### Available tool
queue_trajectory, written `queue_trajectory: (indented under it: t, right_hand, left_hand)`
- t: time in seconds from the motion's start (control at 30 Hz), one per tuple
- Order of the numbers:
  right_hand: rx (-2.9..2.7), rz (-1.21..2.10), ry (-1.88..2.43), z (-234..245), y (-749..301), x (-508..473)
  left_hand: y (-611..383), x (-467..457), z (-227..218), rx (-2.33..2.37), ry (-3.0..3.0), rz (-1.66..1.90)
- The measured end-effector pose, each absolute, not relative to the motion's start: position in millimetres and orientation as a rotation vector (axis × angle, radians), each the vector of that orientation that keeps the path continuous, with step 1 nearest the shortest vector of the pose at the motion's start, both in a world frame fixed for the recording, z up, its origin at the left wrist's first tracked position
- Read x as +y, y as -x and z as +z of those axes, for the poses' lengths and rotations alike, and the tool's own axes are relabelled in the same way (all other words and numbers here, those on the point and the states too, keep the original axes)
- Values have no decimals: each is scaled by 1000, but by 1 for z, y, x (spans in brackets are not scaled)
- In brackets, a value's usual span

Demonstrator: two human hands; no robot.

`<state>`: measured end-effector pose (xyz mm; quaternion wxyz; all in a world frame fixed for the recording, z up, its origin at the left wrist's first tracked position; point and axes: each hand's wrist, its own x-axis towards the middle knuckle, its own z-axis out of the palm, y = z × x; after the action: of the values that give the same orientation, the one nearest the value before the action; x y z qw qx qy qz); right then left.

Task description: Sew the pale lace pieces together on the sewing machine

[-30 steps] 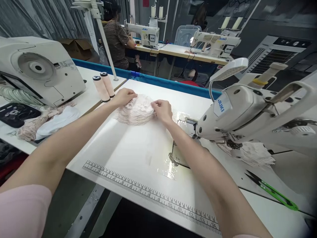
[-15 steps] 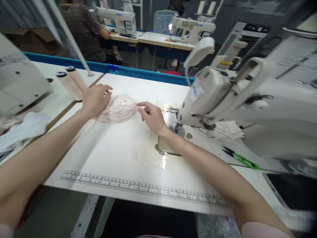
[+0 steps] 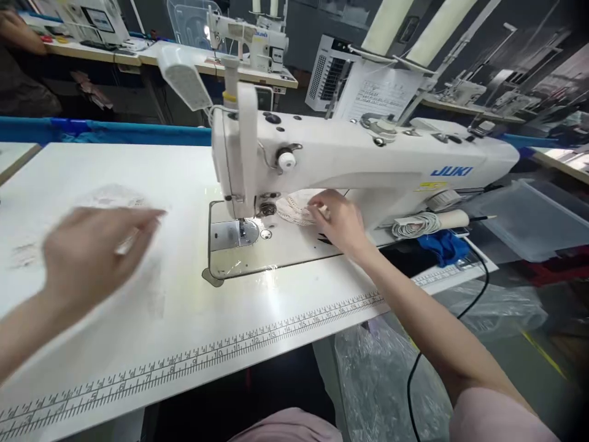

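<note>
Under the arm of the white sewing machine [image 3: 396, 153], my right hand [image 3: 340, 221] has its thumb and fingers closed on the edge of a pale pink lace piece [image 3: 294, 207]. This lace lies on the machine bed, right of the needle and presser foot [image 3: 242, 228]. On the left, my left hand [image 3: 92, 258] is smeared by motion above the white table [image 3: 184, 319]. Its thumb and fingertips point right, and I cannot make out whether anything is between them. Behind and partly under it lies a pale lace stack [image 3: 113, 195], also blurred.
A ruler strip [image 3: 239, 347] runs along the table's front edge. Coiled cord [image 3: 416, 226] and blue cloth [image 3: 444, 247] sit at the right end, beside a clear plastic bin [image 3: 529, 221]. Plastic bags [image 3: 391, 380] hang below. Another sewing machine [image 3: 251, 40] stands behind.
The view has swung right. My right hand has left the lace stack on the table and reached under the machine arm to the lace there. My left hand has moved nearer and is blurred.
</note>
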<state>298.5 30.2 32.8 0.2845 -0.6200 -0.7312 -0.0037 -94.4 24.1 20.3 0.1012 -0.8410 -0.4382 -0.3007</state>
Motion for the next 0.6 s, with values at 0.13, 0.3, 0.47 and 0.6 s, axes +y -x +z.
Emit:
queue_trajectory:
  t: [0.13,0.3,0.47,0.6]
  right_hand:
    - [-1914,58,1727,36,-307,52]
    - [-1957,42,1813,39,-283,61]
    - [-1985,96,1878,38,-273,73]
    - [-1957,152,1887,37,-277,77]
  left_hand:
    - [15,-3,24,-870,2658,-873]
    - [-16,-10,10,-722,2760,-921]
    - [-6,-4,1,-894,2736,-1021]
    - [3,1,-2,-1032,2695,-1017]
